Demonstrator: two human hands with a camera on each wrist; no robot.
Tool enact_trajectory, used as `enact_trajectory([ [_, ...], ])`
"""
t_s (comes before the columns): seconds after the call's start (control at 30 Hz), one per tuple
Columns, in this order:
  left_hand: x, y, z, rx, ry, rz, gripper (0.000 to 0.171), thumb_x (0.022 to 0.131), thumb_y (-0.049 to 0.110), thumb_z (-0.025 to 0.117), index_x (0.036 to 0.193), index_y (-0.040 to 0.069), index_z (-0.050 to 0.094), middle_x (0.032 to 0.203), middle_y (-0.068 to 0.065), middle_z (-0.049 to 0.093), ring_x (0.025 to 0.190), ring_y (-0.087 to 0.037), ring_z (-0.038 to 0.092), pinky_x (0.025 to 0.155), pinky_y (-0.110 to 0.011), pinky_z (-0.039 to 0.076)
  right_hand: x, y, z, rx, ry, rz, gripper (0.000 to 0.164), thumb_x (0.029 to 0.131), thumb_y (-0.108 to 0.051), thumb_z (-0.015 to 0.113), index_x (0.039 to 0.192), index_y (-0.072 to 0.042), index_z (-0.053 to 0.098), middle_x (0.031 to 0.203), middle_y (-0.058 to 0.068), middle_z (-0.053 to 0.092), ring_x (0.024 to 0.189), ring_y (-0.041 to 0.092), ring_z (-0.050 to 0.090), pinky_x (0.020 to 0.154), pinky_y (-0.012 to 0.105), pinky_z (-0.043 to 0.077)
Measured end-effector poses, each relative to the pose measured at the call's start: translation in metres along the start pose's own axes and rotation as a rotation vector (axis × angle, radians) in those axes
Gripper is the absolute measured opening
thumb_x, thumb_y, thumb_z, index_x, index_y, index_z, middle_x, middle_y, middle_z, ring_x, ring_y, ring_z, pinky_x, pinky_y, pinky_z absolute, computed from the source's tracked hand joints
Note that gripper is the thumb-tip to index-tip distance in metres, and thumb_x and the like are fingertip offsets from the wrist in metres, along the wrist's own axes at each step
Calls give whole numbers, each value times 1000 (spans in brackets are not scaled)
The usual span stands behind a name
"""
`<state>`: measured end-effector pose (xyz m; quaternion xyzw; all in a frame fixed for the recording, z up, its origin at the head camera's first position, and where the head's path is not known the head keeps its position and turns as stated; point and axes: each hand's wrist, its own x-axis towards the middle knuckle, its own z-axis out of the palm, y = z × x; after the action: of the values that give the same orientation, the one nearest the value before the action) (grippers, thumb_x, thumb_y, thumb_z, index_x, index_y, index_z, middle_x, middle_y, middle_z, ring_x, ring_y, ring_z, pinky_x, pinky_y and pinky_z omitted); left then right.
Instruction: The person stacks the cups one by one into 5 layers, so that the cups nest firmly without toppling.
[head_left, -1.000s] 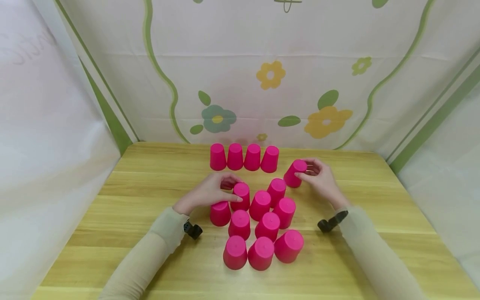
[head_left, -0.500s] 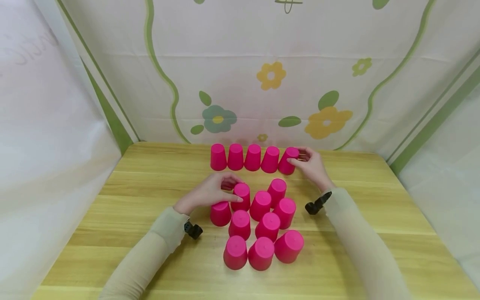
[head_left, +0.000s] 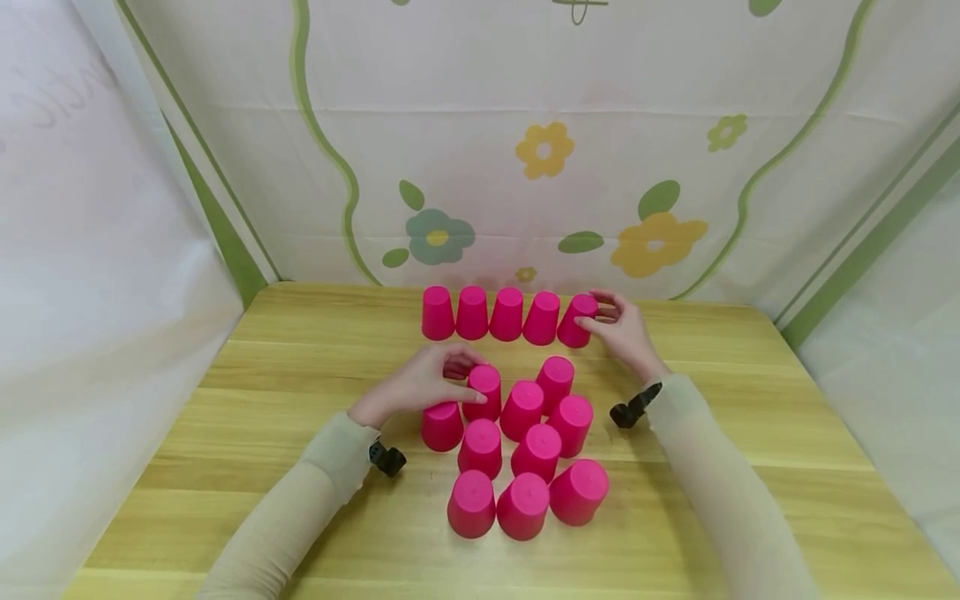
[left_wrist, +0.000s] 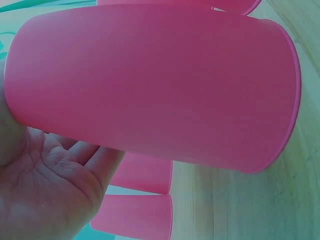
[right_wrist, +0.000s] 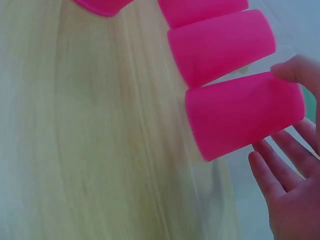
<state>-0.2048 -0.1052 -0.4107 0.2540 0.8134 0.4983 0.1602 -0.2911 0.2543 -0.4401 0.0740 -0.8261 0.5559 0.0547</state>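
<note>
The wooden tabletop (head_left: 300, 333) had a pale grain. A white far cloth (head_left: 637, 67) rose behind it, printed with wavy green bands (head_left: 300, 50). Between these bands were a blue flower (head_left: 440, 237) low on the left, an orange flower (head_left: 657, 245) low on the right, a yellow flower (head_left: 545, 151) higher between them, and green leaves (head_left: 659, 199). White side cloths (head_left: 90, 250) stood left and right, the left one faintly lettered. A green stripe (head_left: 237, 260) ran down the far left corner.

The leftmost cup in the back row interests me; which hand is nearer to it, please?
Left: the left hand is just in front of that cup; the right hand is at the opposite end, holding the rightmost cup.
</note>
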Motion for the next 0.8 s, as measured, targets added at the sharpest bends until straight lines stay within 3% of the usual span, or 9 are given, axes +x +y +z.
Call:
enact_trajectory([
  [0.17, 0, -1, 0, -3, 1, 5, 45, 83, 22, 87, 123, 14, 67, 112, 4, 70, 107, -17, 66, 96, -41, 53, -16, -32, -1, 29, 6, -52, 70, 89, -10, 78, 149, 3, 43, 149, 23, 46, 132, 45, 47, 113, 55, 33],
  [0.27, 1, -1, 0, -6, 1, 12, 45, 83, 22, 87, 122, 14, 67, 112, 3, 70, 106, -17, 66, 96, -42, 53, -29, -55, -2, 10, 11, -95, 68, 90, -9, 78, 147, 6, 45, 148, 23, 47, 133, 47, 45, 114, 55, 33],
  [0.4, 1, -1, 0, -6, -1, 19, 46, 83, 23, 87, 122, 14, 67, 112, 3, 70, 107, -17, 66, 96, -41, 54, -42, -69, -5, 11, 31, -139, 64, 89, -7, 79, 144, 6, 48, 145, 21, 51, 132, 42, 47, 113, 53, 34],
  [0.57, 1, -2, -1, -3, 0, 24, 46, 82, 23, 88, 122, 14, 67, 112, 4, 70, 106, -17, 66, 95, -40, 54, -50, -62, -8, 29, 13, -195, 63, 86, -1, 80, 141, 7, 51, 141, 25, 54, 130, 42, 50, 111, 52, 38],
  [0.8, 2, -2, 0, 5, 0, 25, 45, 82, 21, 88, 121, 15, 67, 112, 4, 70, 106, -16, 66, 96, -41, 54, -63, -46, -5, 5, -120, -223, 59, 85, -4, 82, 140, -2, 58, 137, 19, 59, 126, 36, 54, 109, 47, 42],
])
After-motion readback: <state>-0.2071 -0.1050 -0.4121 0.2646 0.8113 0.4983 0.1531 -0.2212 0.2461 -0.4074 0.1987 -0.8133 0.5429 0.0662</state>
